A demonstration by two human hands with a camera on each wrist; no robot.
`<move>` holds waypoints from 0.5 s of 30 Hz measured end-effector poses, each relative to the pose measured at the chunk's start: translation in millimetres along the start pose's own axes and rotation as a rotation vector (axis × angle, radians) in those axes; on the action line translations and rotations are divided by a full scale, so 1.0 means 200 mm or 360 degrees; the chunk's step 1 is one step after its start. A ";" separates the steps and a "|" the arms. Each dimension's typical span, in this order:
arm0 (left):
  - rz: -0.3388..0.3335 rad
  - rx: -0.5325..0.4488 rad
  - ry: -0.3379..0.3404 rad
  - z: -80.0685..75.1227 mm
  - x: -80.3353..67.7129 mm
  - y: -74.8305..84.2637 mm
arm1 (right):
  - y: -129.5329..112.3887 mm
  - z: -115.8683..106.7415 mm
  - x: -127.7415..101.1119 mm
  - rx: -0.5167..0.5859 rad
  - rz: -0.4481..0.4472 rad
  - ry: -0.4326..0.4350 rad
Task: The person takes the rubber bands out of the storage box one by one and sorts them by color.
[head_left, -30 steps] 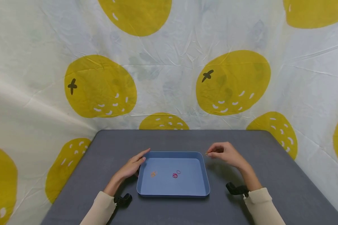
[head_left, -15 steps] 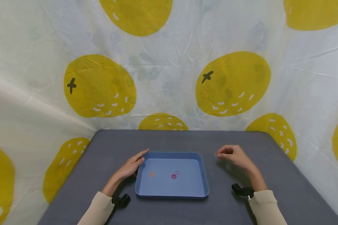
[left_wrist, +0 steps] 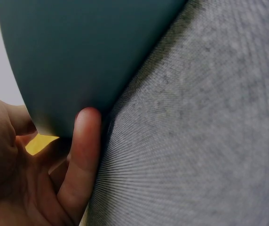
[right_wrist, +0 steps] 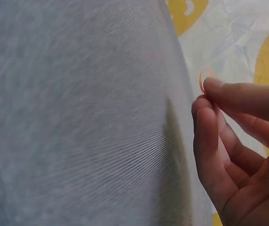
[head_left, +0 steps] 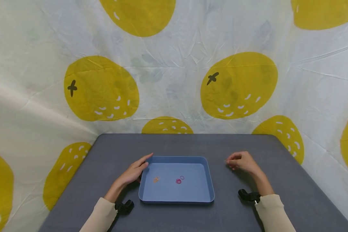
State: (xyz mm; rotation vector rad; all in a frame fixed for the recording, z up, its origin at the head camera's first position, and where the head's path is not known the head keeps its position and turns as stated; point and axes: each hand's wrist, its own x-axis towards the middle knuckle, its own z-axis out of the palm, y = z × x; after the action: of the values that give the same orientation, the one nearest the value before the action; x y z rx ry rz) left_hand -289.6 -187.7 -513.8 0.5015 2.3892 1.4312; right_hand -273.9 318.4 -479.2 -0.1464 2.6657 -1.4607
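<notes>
A blue rectangular tray (head_left: pixel 175 193) lies on the table. My left hand (head_left: pixel 133 172) holds its left side near the back corner, thumb over the rim. In the left wrist view, the little finger (left_wrist: pixel 87 146) lies against the tray's dark outer wall. My right hand (head_left: pixel 243 162), to the right of the tray, pinches a thin orange rubber band (right_wrist: pixel 201 81) between thumb and fingertip. Inside the tray, a small cluster of orange rubber bands (head_left: pixel 156 179) sits at left and several pink-red rubber bands (head_left: pixel 178 181) lie near the middle.
The dark grey table (head_left: pixel 174 217) extends around the tray on all sides. Behind it hangs a pale curtain (head_left: pixel 168 90) printed with large yellow fruit. A black wrist camera mount (head_left: pixel 249 195) sits at the right sleeve, with a matching mount (head_left: pixel 125 207) at the left.
My right hand has moved right, away from the tray's back right corner, and slightly down, still pinching the orange band. My left hand and the bands in the tray have stayed in place.
</notes>
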 end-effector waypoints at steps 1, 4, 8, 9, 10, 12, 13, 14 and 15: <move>0.0001 0.0000 0.0002 0.00 0.00 0.00 | 0.00 0.00 0.00 -0.0007 0.0013 0.0005; 0.0003 0.0008 0.0007 0.00 0.00 0.00 | 0.02 0.01 -0.01 -0.0020 0.0065 0.0015; 0.0001 -0.0001 0.0016 0.00 0.01 0.00 | 0.03 0.02 0.00 -0.0065 0.0095 0.0023; -0.0002 -0.0010 0.0016 0.00 0.01 0.00 | 0.03 0.02 0.00 -0.0081 0.0101 0.0030; -0.0007 -0.0017 0.0017 0.00 0.01 0.00 | 0.03 0.03 0.00 -0.0090 0.0111 0.0039; -0.0014 -0.0025 0.0015 0.00 0.01 0.00 | 0.03 0.03 0.00 -0.0112 0.0126 0.0051; -0.0017 -0.0025 0.0014 0.00 0.00 0.00 | 0.03 0.03 0.00 -0.0120 0.0136 0.0056; -0.0022 -0.0027 0.0012 0.00 0.00 0.00 | 0.03 0.03 0.00 -0.0133 0.0145 0.0060; -0.0027 -0.0028 0.0012 0.00 0.00 -0.01 | 0.03 0.04 0.00 -0.0147 0.0153 0.0060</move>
State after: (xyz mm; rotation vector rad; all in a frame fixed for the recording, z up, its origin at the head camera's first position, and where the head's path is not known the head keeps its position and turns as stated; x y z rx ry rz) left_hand -290.3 -188.1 -514.7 0.4715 2.3788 1.4484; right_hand -273.5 315.5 -488.3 0.0023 2.7299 -1.3261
